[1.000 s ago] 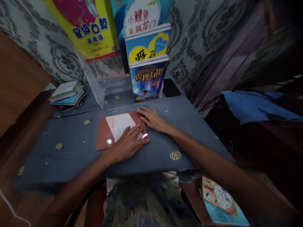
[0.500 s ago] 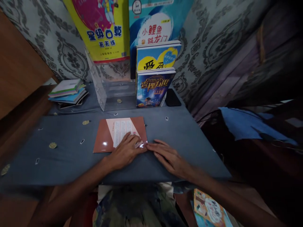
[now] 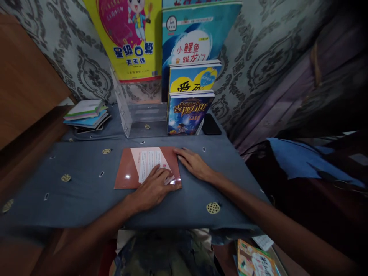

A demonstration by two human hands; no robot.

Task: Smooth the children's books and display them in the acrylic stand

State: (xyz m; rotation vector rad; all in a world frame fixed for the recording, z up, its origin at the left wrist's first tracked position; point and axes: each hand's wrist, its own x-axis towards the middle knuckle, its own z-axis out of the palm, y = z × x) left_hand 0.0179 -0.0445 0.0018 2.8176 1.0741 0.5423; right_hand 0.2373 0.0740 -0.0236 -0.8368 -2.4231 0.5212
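Observation:
A brown booklet (image 3: pixel 123 168) with a pale printed panel lies flat on the cloth-covered table. My left hand (image 3: pixel 153 188) rests over its lower right part, fingers stretched out on the cover and thumb along the bottom edge. A shiny pale strip (image 3: pixel 169 179) shows beside those fingers; whether it is film or glare I cannot tell. Reaching in from the right, my right hand (image 3: pixel 194 163) is open, its extended fingertips touching the booklet's upper right corner. No object shows within either hand.
A clear acrylic stand (image 3: pixel 122 111) holds several upright books, with a blue book (image 3: pixel 188 115) in front. Beside it lies a black phone-like slab (image 3: pixel 211 124). More books (image 3: pixel 86 111) are stacked at the left. Below the table's right side sits an orange book (image 3: pixel 253 258).
My right hand has moved up the booklet's right edge, from the lower right corner to the upper right one. My left hand stays on the cover. The camera view has shifted slightly.

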